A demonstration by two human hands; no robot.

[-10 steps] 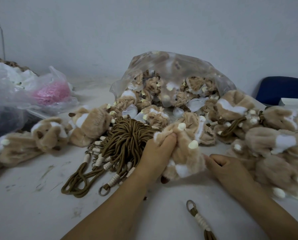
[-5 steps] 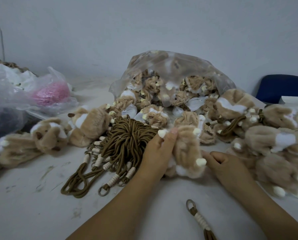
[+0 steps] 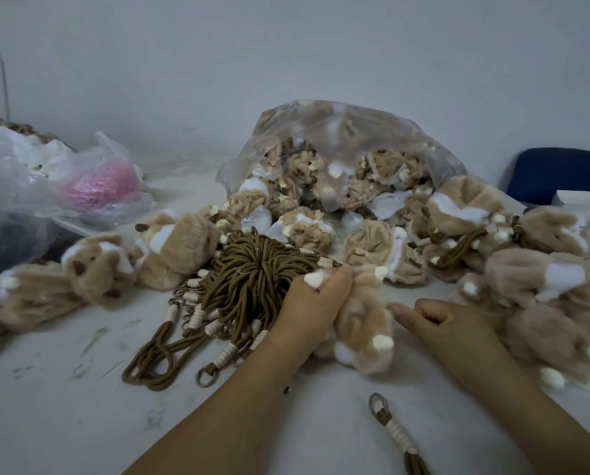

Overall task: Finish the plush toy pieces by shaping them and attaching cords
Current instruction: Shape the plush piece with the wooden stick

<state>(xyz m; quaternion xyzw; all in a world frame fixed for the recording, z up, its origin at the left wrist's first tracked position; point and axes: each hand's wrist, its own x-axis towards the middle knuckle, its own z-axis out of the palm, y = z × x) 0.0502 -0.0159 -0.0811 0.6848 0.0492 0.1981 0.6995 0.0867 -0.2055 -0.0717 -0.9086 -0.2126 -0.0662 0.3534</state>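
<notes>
A tan plush piece (image 3: 365, 320) with cream tips lies on the white table (image 3: 64, 406) in the middle. My left hand (image 3: 315, 305) grips its left side, fingers curled into the fur. My right hand (image 3: 447, 323) sits just right of the piece with fingers curled, its thumb tip touching the fur; what it holds, if anything, is hidden. A bundle of brown cords (image 3: 252, 279) with cream wrappings and metal rings lies left of my left hand. One single cord (image 3: 396, 437) with a ring lies near the front edge.
A clear plastic bag (image 3: 341, 149) of unturned plush pieces stands behind. Finished plush toys lie at the left (image 3: 98, 269) and in a heap at the right (image 3: 543, 279). Plastic bags, one with pink stuff (image 3: 98, 186), sit far left. A blue object (image 3: 557, 174) is at the right.
The plush piece has come down and turned between my hands, its cream tip now lower at the front. My left hand has shifted its grip higher on the piece.
</notes>
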